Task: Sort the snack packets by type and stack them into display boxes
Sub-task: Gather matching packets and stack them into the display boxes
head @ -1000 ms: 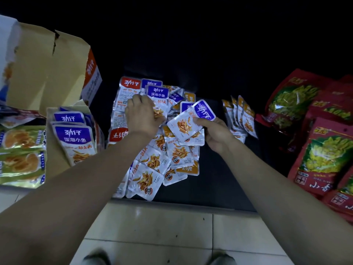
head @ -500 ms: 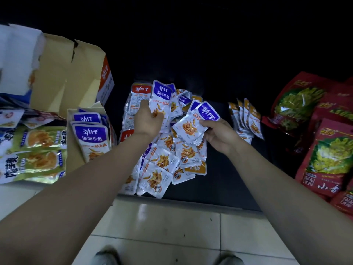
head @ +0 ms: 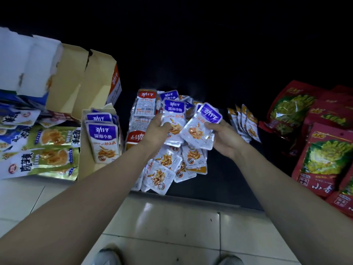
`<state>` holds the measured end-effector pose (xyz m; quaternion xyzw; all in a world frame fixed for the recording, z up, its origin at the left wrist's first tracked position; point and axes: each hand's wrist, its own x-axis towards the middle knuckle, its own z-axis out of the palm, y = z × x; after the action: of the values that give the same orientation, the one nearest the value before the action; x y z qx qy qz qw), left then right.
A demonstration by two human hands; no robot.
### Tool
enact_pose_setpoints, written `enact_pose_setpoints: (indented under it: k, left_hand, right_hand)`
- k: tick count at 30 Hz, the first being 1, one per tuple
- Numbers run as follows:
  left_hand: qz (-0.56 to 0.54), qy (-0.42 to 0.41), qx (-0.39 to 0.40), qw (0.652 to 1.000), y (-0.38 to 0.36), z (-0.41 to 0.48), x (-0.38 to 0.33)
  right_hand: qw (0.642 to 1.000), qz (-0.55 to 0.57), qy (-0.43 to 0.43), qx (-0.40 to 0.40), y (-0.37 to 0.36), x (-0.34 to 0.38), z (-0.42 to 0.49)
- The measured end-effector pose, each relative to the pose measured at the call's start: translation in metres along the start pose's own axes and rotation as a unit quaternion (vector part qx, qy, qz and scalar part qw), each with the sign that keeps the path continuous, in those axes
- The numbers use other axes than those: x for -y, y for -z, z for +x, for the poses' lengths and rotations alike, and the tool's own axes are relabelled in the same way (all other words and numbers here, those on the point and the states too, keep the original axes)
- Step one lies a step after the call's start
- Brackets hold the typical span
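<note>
Mid-sort on the purple kind: the box (head: 85, 165) at my left is part filled, and the pile (head: 168, 169) lies between my arms. My left hand (head: 156, 129) pinches a purple packet (head: 172, 115) and my right hand (head: 223, 138) grips a second packet (head: 202, 127) (perhaps a few). Next I should square them and slot them into the box.

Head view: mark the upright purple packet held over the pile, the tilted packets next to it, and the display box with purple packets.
upright purple packet (head: 174, 107), head view, purple band.
tilted packets (head: 196, 131), head view, front packet's picture.
display box (head: 85, 165), head view, bare front wall.
</note>
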<state>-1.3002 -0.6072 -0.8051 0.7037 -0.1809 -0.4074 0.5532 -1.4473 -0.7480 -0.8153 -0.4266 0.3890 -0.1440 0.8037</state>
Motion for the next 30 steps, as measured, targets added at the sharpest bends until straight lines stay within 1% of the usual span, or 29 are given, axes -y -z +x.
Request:
enact_pose_setpoints:
  k: [2,3,8,10,11,12,13,14,15,17,18,20,22,23,24,25,27,28,30]
  left_hand:
    - [-0.025,0.010,-0.035,0.999,0.003,0.000,0.002]
    - [-0.030,0.017,-0.030,0.999,0.003,0.001,0.004]
    - [-0.051,0.064,0.066,0.994,-0.013,-0.008,0.003]
    - [-0.020,0.061,0.078,0.995,-0.023,-0.013,-0.006]
    - [0.012,0.047,0.072,0.996,-0.026,-0.013,-0.007]
    - [0.039,0.013,0.067,0.997,-0.028,-0.011,-0.006]
    - [0.072,-0.028,0.054,0.996,-0.027,-0.009,-0.006]
    - [0.128,-0.079,0.030,0.988,-0.024,-0.004,-0.003]
    - [0.199,-0.126,-0.007,0.972,-0.019,0.003,0.002]
    - [0.341,-0.186,-0.079,0.918,-0.009,0.019,0.010]
    - [0.403,-0.198,-0.083,0.889,-0.006,0.024,0.010]
    - [0.501,-0.183,-0.031,0.845,-0.003,0.034,0.013]
    - [0.555,-0.142,0.020,0.820,-0.003,0.042,0.015]
    - [0.557,-0.142,0.025,0.818,-0.003,0.044,0.018]
    - [0.540,-0.163,0.016,0.826,-0.004,0.045,0.021]
    - [0.515,-0.195,-0.002,0.835,-0.004,0.043,0.024]
    - [0.481,-0.248,-0.039,0.840,-0.002,0.036,0.030]
    - [0.472,-0.259,-0.052,0.841,-0.001,0.034,0.032]
    - [0.436,-0.249,-0.094,0.860,0.000,0.036,0.034]
  right_hand:
    - [1.000,0.019,0.017,-0.016,0.006,0.005,-0.002]
    - [1.000,0.021,0.018,-0.014,0.008,0.007,-0.003]
    - [0.999,0.003,-0.022,0.034,0.000,-0.003,-0.006]
    - [0.999,0.001,-0.034,0.037,-0.005,-0.008,-0.004]
    - [0.999,0.001,-0.034,0.030,-0.006,-0.008,-0.004]
    - [0.999,0.000,-0.030,0.018,-0.006,-0.007,-0.003]
    - [1.000,-0.003,-0.026,0.002,-0.004,-0.006,-0.002]
    - [1.000,-0.005,-0.023,-0.018,-0.001,-0.005,0.000]
    - [0.999,-0.006,-0.019,-0.039,0.003,-0.006,0.003]
    - [0.997,0.013,-0.007,-0.081,0.012,-0.007,0.009]
    - [0.995,0.028,-0.001,-0.094,0.016,-0.007,0.011]
    - [0.995,0.035,0.002,-0.095,0.021,-0.008,0.014]
    - [0.997,0.016,-0.003,-0.080,0.023,-0.009,0.013]
    - [0.997,0.010,-0.004,-0.077,0.024,-0.010,0.014]
    - [0.997,0.013,-0.002,-0.076,0.025,-0.011,0.014]
    - [0.997,0.015,0.000,-0.074,0.026,-0.011,0.015]
    - [0.997,0.023,-0.001,-0.071,0.027,-0.011,0.017]
    - [0.997,0.027,-0.003,-0.071,0.026,-0.012,0.018]
    - [0.997,0.031,-0.014,-0.068,0.024,-0.014,0.019]
